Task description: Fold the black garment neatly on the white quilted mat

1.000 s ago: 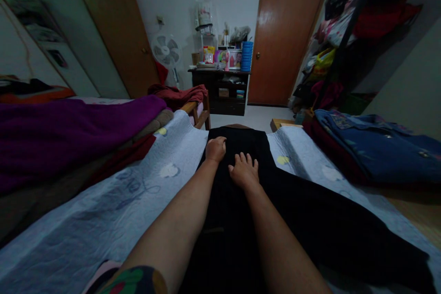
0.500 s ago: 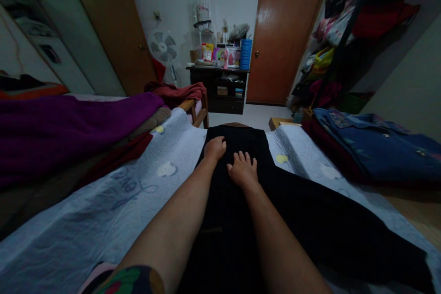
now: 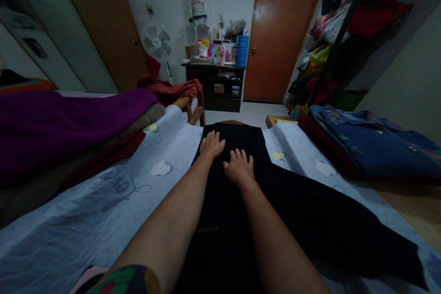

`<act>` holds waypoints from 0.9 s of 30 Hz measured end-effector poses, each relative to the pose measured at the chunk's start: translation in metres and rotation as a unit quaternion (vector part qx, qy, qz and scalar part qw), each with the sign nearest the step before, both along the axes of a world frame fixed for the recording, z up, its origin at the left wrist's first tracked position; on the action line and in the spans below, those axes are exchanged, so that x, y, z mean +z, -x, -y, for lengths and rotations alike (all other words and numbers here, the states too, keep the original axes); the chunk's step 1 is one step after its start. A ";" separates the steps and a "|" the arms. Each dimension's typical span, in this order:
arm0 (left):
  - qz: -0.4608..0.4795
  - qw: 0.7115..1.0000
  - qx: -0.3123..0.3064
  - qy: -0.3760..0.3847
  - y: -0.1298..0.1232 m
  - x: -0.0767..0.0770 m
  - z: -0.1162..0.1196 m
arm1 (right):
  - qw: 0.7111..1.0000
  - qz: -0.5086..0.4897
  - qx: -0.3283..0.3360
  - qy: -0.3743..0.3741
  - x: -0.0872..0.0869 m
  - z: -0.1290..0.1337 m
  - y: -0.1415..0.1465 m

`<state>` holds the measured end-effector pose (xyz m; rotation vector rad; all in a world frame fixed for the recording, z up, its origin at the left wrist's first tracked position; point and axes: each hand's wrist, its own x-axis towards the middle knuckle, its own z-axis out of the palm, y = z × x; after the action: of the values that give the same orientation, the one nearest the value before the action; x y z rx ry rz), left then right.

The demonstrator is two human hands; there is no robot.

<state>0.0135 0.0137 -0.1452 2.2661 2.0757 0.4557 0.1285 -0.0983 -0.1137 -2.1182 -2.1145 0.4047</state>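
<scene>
A black long-sleeved garment lies spread over a light blue patterned sheet, one sleeve stretched out to the right. A strip of brown shows at its far collar edge. My left hand rests flat on the upper part of the garment, fingers spread and holding nothing. Just to its right and slightly nearer, my right hand also lies palm down on the black cloth, fingers apart. The garment's near end is too dark to make out.
Left of the garment lie a purple blanket and dark red cloth. A folded denim garment sits on a stack at the right. Beyond the bed stand a fan, a dark cabinet and a wooden door.
My left hand has opened from a loose curl to flat, spread fingers on the garment. My right hand stays spread on the cloth. The view has shifted slightly.
</scene>
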 end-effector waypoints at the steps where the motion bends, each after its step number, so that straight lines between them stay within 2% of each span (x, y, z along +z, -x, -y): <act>1: 0.003 1.000 -0.001 -0.009 0.000 0.001 0.001 | 1.000 0.001 0.000 0.001 0.000 0.000 0.000; 6: 0.034 0.991 -0.055 -0.121 0.003 0.005 0.007 | 1.000 -0.001 0.001 0.001 0.000 -0.001 0.000; 8: 0.034 0.987 -0.086 -0.135 0.004 0.007 0.010 | 1.000 -0.002 0.000 -0.003 0.000 -0.001 0.000; 11: 0.027 0.987 -0.104 -0.118 0.003 0.007 0.013 | 1.000 -0.003 -0.002 -0.002 0.000 -0.001 0.000; 18: 0.007 0.995 -0.058 -0.085 -0.003 0.004 0.016 | 1.000 -0.005 -0.002 -0.010 -0.001 0.000 0.000; 27: -0.004 0.998 -0.036 -0.043 -0.008 0.001 0.015 | 1.000 -0.007 -0.002 -0.001 0.000 -0.001 0.001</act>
<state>0.0214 -0.0016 -0.1446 2.3836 2.0086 0.5451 0.1274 -0.0975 -0.1133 -2.1118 -2.1026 0.4142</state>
